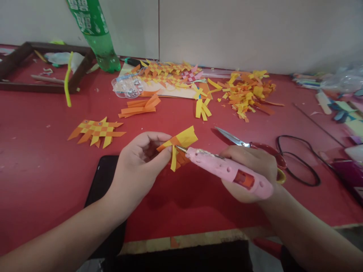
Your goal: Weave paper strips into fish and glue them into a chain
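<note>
My left hand (138, 166) pinches a small woven piece of yellow and orange paper strips (181, 141) just above the red table (42, 170). In my right hand (252, 166) I grip a pink glue gun (229, 170), its metal tip touching the woven piece from the right. A finished woven paper fish (96, 132) with stuck-on eyes lies flat to the left. Loose orange strips (140, 105) and yellow strips (202, 107) lie farther back.
Scissors with red handles (255, 145) lie behind my right hand, beside a black cable (297, 158). A dark phone (103, 177) lies under my left wrist. A heap of paper scraps (246, 92), more woven pieces (167, 73), a green bottle (98, 37) and a wooden frame (42, 88) stand at the back.
</note>
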`<state>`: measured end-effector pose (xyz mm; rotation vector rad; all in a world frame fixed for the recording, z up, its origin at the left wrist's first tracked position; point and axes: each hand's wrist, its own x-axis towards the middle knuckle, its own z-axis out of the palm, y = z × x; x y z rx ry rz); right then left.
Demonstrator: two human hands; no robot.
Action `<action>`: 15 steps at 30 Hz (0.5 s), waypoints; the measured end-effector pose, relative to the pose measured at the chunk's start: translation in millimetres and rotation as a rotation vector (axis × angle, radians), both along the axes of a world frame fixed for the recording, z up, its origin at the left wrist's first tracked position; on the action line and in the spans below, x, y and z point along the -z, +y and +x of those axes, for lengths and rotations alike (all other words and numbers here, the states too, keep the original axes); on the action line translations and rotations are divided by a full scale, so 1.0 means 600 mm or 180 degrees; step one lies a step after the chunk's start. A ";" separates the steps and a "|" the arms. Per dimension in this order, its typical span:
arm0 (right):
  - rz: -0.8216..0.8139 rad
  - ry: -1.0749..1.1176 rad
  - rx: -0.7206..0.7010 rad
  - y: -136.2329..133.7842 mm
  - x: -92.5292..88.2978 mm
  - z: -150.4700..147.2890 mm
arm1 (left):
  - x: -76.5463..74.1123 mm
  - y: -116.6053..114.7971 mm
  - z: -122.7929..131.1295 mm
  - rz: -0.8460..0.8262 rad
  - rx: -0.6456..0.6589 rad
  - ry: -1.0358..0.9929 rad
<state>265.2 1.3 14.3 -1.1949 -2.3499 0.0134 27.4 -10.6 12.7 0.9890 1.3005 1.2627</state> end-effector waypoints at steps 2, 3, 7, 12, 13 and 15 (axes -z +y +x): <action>-0.0100 0.0089 -0.0041 -0.001 0.000 0.001 | -0.001 -0.001 0.000 0.0013 0.0079 0.0020; -0.0142 0.0156 -0.0058 -0.001 0.000 0.001 | -0.001 -0.001 0.000 0.0016 0.0104 0.0029; -0.0159 0.0294 0.0027 -0.002 0.006 0.007 | -0.004 -0.001 0.001 0.0012 0.0020 0.0054; -0.0192 0.0249 0.0100 -0.003 0.010 0.009 | -0.004 -0.001 0.001 0.0007 -0.0022 0.0092; -0.0226 0.0183 0.0161 -0.003 0.009 0.008 | -0.004 -0.001 0.000 0.0013 0.0001 0.0096; -0.0263 0.0074 0.0240 -0.004 0.006 0.005 | -0.002 -0.001 0.000 0.0031 0.0082 0.0102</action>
